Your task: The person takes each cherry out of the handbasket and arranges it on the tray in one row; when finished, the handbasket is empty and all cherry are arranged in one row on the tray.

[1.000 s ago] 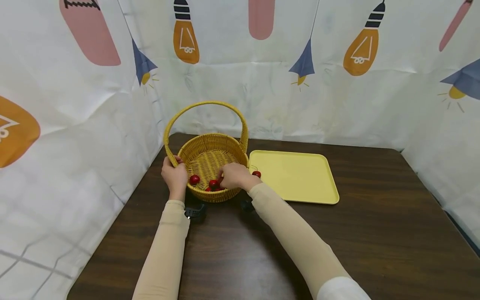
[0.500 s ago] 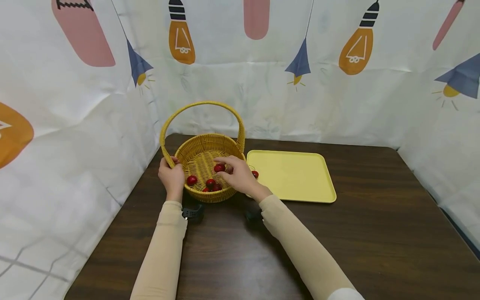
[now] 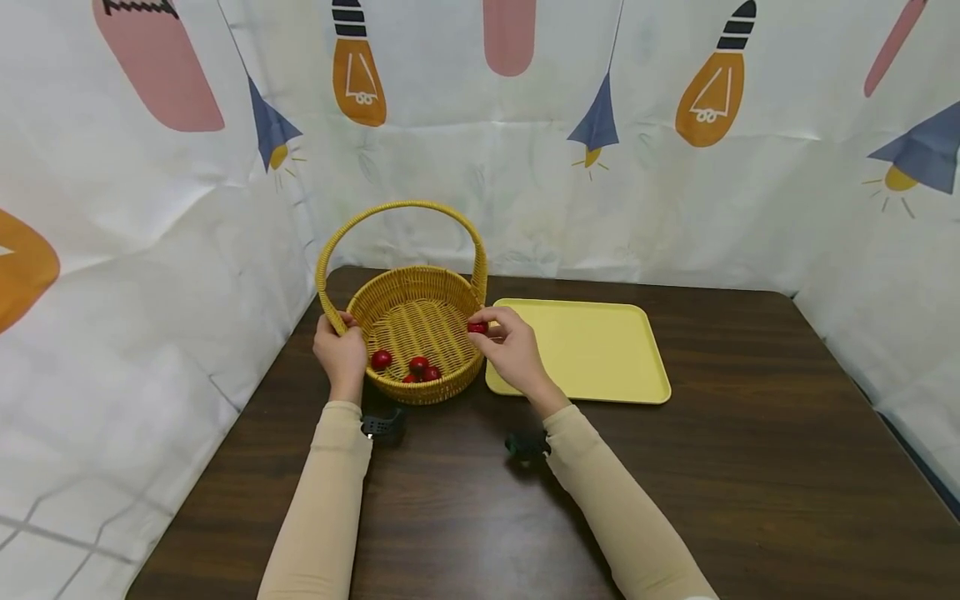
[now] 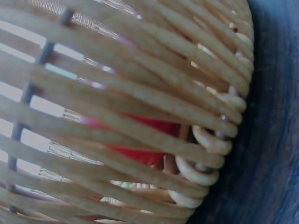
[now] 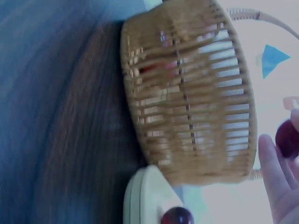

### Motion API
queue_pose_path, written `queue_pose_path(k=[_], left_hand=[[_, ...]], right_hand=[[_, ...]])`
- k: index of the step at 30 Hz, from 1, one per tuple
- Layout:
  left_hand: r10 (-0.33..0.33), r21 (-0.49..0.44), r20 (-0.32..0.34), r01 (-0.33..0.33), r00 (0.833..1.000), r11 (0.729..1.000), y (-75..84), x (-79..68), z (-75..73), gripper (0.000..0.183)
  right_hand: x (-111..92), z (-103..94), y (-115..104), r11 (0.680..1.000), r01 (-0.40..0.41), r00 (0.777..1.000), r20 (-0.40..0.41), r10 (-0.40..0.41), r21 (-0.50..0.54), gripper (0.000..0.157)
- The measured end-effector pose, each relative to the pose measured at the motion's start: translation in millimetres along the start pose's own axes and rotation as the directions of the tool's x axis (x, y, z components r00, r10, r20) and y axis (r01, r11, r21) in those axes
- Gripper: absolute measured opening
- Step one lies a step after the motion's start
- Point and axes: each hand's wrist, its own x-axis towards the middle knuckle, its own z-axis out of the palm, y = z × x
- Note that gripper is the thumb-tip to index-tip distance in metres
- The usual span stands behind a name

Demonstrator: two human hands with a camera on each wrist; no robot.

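A yellow wicker basket [image 3: 416, 287] with a tall arched handle stands on the table. Several dark red cherries [image 3: 381, 360] lie in its near part. My left hand [image 3: 343, 357] grips the basket's left side, where the handle meets the rim. Between thumb and fingertips, my right hand [image 3: 519, 352] pinches one cherry [image 3: 477, 327] by the basket's right rim, close to the tray's left edge. The right wrist view shows this held cherry [image 5: 288, 138] above another cherry [image 5: 177, 216] on the tray; my hand hides that one in the head view. Only basket weave [image 4: 117, 93] and red patches fill the left wrist view.
To the right of the basket, a pale yellow rectangular tray [image 3: 600, 350] lies flat on the dark wooden table [image 3: 750, 467]. A white printed curtain [image 3: 450, 167] hangs behind the table and along its sides.
My right hand has lifted a cherry out of the basket's near part and carried it right, past the rim toward the tray. The left hand keeps its grip on the basket.
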Motion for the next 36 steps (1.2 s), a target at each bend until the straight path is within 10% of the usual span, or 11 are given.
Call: queue_pose_path(k=[14, 27, 36], left_hand=[[-0.002, 0.015, 0.003, 0.001, 1.000, 1.000, -0.8, -1.0, -1.2, 0.016], [0.005, 0.015, -0.005, -0.005, 1.000, 1.000, -2.1, 0.8, -0.6, 0.017], [0.008, 0.016, 0.001, -0.008, 1.000, 1.000, -2.2, 0.2, -1.0, 0.016]], right_hand=[[6.3, -39.3, 17.0, 0.999, -0.045, 0.962, -0.270, 0.036, -0.025, 0.015], [6.7, -69.2, 66.6, 0.934, -0.346, 0.914, -0.256, 0.315, -0.087, 0.033], [1.3, -72.5, 77.5, 0.899, -0.379, 0.923, -0.164, 0.349, -0.218, 0.032]])
